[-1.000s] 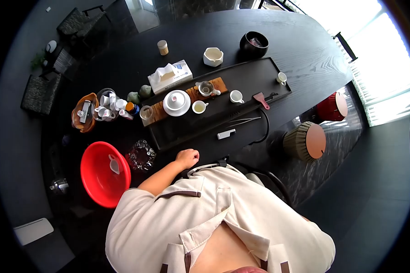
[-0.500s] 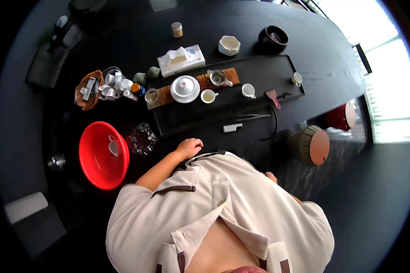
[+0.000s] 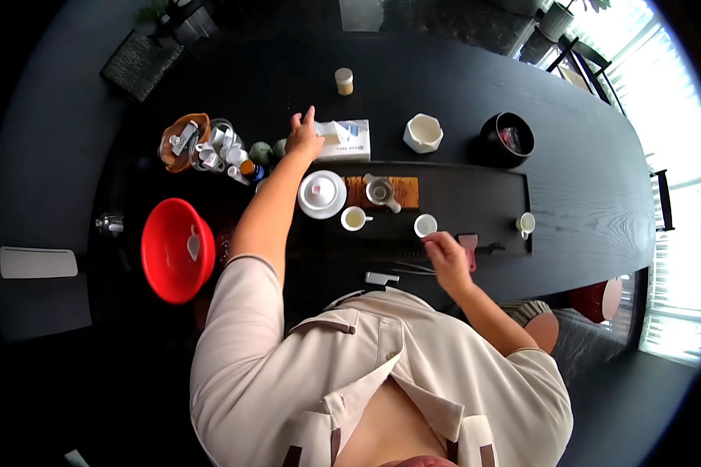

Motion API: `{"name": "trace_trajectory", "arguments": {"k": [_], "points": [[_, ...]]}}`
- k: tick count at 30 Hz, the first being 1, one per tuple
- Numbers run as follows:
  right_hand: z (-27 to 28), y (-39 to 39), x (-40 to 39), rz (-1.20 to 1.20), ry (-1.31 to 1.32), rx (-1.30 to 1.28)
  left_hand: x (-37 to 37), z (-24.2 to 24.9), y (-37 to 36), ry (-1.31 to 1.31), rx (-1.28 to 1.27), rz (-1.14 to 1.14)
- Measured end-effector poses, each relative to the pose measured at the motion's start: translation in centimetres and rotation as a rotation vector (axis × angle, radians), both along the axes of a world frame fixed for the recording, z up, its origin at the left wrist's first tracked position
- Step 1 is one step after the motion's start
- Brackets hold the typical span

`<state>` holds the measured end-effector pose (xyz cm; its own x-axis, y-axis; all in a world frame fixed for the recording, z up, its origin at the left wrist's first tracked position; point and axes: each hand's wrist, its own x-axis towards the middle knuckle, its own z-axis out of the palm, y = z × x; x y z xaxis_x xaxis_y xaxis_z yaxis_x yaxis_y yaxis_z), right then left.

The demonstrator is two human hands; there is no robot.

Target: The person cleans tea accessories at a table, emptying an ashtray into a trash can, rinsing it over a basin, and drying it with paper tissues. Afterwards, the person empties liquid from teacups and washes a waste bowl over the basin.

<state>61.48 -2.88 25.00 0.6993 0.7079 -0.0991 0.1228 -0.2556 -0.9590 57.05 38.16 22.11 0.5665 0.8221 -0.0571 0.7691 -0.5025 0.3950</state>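
Note:
My left hand (image 3: 305, 138) reaches over the black table to the left end of a white tissue box (image 3: 354, 145), fingers spread and seemingly empty. My right hand (image 3: 448, 261) is closed at the near edge of a small white cup (image 3: 425, 224), fingers pinched where its handle is. This cup stands upright on the black tray (image 3: 475, 202). To its left are a cup of pale yellow liquid (image 3: 354, 220), a glass strainer (image 3: 379, 189) on a wooden board (image 3: 406, 191), and a white lidded bowl (image 3: 322, 193). A pink-headed brush (image 3: 468, 245) lies beside my right hand.
A red basin (image 3: 177, 249) with a white scoop stands at left. Behind it are a wooden basket (image 3: 183, 142) and a glass bowl of small cups (image 3: 215, 144). A white angular pot (image 3: 423, 133), a black bowl (image 3: 508, 140) and a small jar (image 3: 344, 81) stand farther back.
My left hand has gone from near my waist forward to the tissue box. The right hand has risen from beside my body to the white cup. The view has tilted up.

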Motion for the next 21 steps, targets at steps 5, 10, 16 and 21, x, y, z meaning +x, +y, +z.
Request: {"name": "trace_trajectory", "arguments": {"k": [5, 10, 16, 21], "points": [[3.8, 1.9, 0.5, 0.151, -0.18, 0.097, 3.5, -2.5, 2.6, 0.205, 0.078, -0.022], [1.6, 0.3, 1.0, 0.033, -0.109, 0.018, 2.6, 7.0, 0.9, -0.538, 0.193, -0.189], [7.1, 7.3, 1.6, 0.15, -0.4, 0.252, -2.0, 17.0, -3.4, -0.623, -0.087, -0.279], [11.2, 13.8, -1.3, 0.248, -0.276, 0.455, -8.0, 22.7, -9.0, -0.631, -0.935, -0.426]]}}
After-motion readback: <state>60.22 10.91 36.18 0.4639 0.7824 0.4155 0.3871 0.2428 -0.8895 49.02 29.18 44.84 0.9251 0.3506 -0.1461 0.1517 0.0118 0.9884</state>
